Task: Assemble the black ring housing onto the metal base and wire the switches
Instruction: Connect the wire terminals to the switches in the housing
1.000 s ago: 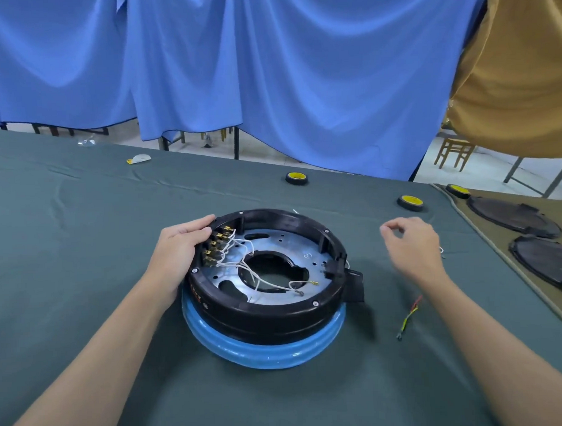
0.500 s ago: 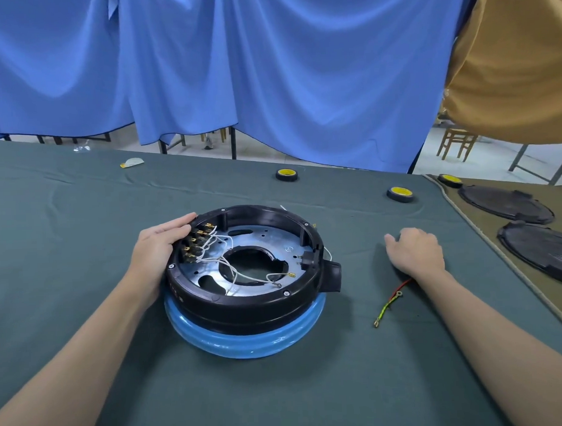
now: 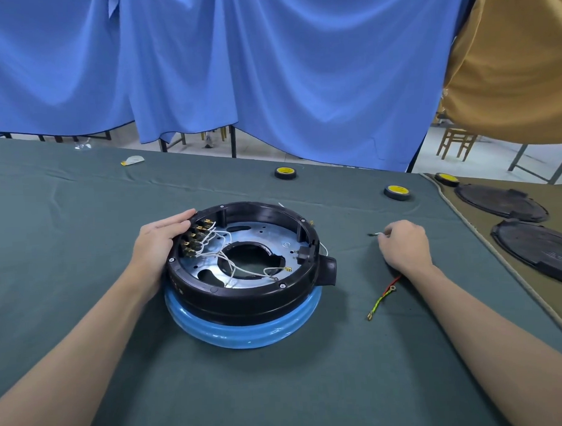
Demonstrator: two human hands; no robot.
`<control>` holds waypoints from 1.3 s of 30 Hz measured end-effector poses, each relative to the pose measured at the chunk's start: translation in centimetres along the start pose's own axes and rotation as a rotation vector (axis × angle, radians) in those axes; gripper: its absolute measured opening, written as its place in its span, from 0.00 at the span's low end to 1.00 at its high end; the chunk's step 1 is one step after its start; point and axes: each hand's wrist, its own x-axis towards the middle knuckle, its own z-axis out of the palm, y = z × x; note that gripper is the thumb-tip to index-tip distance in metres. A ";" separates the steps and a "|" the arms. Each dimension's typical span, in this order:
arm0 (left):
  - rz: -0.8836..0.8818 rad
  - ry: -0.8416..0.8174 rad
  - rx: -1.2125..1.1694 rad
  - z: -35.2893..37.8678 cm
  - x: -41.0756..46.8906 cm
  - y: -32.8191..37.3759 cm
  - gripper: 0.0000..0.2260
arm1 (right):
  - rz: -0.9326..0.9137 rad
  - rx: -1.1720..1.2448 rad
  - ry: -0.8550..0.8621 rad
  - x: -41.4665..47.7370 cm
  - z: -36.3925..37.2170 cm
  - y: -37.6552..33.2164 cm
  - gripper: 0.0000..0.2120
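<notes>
The black ring housing (image 3: 244,298) sits around the metal base (image 3: 258,239), both resting on a blue ring (image 3: 242,333) in the middle of the table. Brass switch terminals (image 3: 196,238) with white wires (image 3: 223,250) line the housing's left inner wall. My left hand (image 3: 158,241) rests flat against the housing's left rim, fingers straight. To the right, my right hand (image 3: 403,245) pinches a small green-tipped wire (image 3: 374,234) just above the cloth. A red and yellow-green wire (image 3: 383,298) lies on the cloth below that hand.
Three yellow-and-black tape rolls (image 3: 285,172) (image 3: 397,192) (image 3: 446,179) lie near the table's far edge. Two black round covers (image 3: 500,202) (image 3: 539,243) rest on a tan cloth at the right. A small white item (image 3: 133,160) lies far left. Blue curtains hang behind.
My right hand dropped to the cloth, then rose slightly with a small wire pinched in its fingertips. The left hand stayed on the housing rim. The camera view shifted a little.
</notes>
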 end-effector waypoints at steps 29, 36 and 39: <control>0.008 -0.023 -0.054 -0.5 0.7 -1.0 0.12 | -0.284 1.143 -0.536 -5.6 -5.2 -13.4 0.03; 0.072 -0.030 0.043 -1.1 0.1 -1.3 0.14 | -0.350 1.102 -0.614 -7.6 -4.5 -16.2 0.06; 0.131 -0.056 0.084 -1.4 -0.9 -1.7 0.12 | -0.319 1.086 -0.636 -8.2 -4.1 -17.2 0.06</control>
